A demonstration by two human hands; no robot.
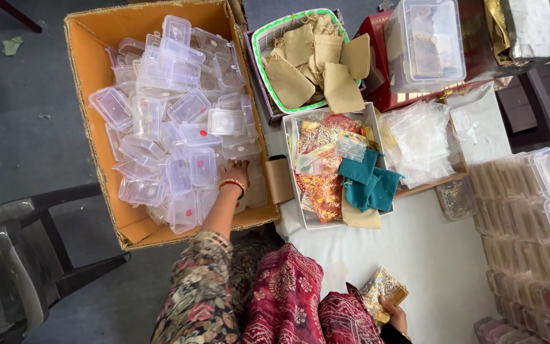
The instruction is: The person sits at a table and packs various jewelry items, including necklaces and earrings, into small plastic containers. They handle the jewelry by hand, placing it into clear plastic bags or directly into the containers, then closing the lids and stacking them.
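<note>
box (87, 57) orange | pouches (316, 64) tan | pouches (369, 185) teal | basket rim (257, 57) green

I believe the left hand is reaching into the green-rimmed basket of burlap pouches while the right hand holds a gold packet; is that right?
Not quite: in the head view the left hand reaches into the cardboard box of clear plastic cases, not the basket. The right hand does hold the gold packet.

A home packing workspace: carton of clear plastic boxes (173, 121), basket of cloth pouches (313, 60), white floor sheet (434, 261).
</note>
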